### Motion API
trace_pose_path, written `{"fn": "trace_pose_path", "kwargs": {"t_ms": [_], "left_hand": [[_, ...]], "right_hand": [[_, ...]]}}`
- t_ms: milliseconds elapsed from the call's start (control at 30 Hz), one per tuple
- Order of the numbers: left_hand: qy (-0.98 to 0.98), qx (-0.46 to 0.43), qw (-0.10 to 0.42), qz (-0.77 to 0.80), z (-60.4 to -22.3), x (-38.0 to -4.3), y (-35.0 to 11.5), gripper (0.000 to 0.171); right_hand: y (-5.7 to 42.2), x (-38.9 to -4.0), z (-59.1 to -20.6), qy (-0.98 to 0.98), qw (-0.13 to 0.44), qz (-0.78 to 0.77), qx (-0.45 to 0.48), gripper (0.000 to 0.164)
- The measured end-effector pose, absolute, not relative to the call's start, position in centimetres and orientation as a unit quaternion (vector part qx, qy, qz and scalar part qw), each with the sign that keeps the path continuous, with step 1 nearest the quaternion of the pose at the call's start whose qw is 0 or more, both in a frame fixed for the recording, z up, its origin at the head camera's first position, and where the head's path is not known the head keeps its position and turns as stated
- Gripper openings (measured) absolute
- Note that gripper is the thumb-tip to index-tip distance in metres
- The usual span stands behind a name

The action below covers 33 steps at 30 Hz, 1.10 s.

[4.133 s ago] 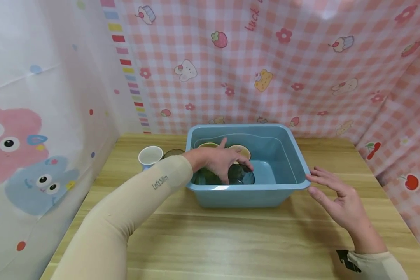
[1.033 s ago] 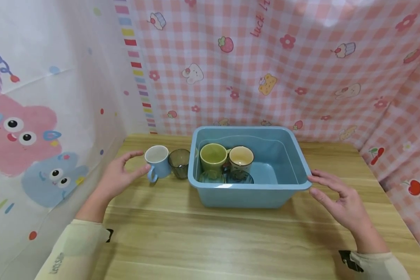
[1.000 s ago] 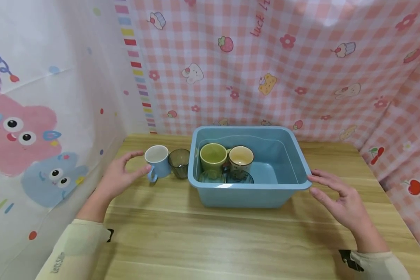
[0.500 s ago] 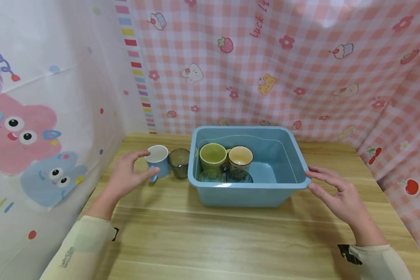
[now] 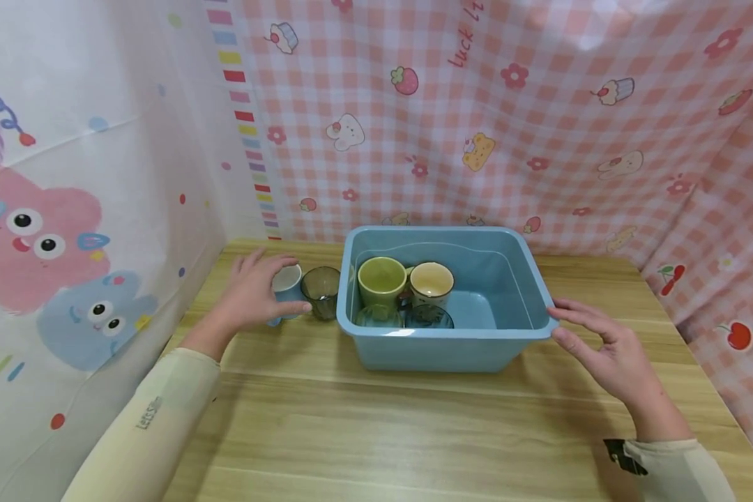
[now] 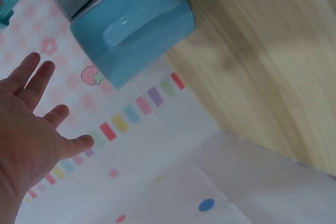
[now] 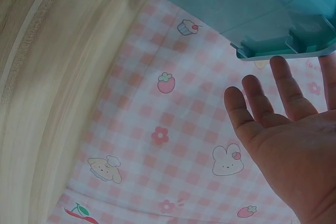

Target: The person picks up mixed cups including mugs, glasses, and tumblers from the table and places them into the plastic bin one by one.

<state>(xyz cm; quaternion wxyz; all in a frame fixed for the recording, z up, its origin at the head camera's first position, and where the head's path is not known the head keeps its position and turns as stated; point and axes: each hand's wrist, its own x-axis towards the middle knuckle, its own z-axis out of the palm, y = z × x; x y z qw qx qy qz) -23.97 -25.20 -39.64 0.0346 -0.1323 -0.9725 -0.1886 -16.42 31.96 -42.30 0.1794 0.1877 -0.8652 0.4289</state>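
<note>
Spread wide between thumb and fingers, my left grip point(image 5: 245, 300) hovers at the side of the blue mug point(image 5: 289, 293), holding nothing. Seen from my head, that mug stands upright in the gap just right of my palm, framed by index finger above and thumb below; its handle point(image 5: 275, 321) pokes out under the thumb. From the left wrist, the fingers in sight stand clear of the mug's wall; whether the thumb touches it I cannot tell.

Just past the mug, to the right of that grip, a smoky glass point(image 5: 320, 287) stands beside the tub point(image 5: 433, 355). At the tub's near right corner my right grip point(image 5: 622, 368) rests, loose and spread, fingertips against the rim. Well left of this grip, inside the tub, a green mug point(image 5: 382, 277) and a cream mug point(image 5: 432, 280) sit side by side, with a clear glass point(image 5: 379, 318) and a dark blue glass point(image 5: 429, 318) nearer me. Both grips are above the wooden bench point(image 5: 414, 432); beyond them hangs pink checked cloth point(image 5: 508, 160).
</note>
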Motion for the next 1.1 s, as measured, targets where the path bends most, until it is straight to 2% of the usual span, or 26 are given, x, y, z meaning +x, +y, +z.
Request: {"fn": "trace_pose_path", "kwargs": {"t_ms": [367,767,1100], "left_hand": [[-0.979,-0.133,-0.027,-0.151,-40.8,-27.1,-23.8,0.107],[-0.983,-0.134,-0.032,-0.124,-42.3,-28.6,-22.6,0.102],[-0.982,-0.138,-0.023,-0.126,-42.6,-28.6,-22.3,0.104]], "right_hand": [[32.0,-16.4,-42.6,-0.859,0.185,0.435,0.195,0.039],[31.9,-16.4,-42.6,-0.856,0.187,0.440,0.197,0.040],[31.8,-16.4,-42.6,-0.855,0.182,0.447,0.189,0.038]]}}
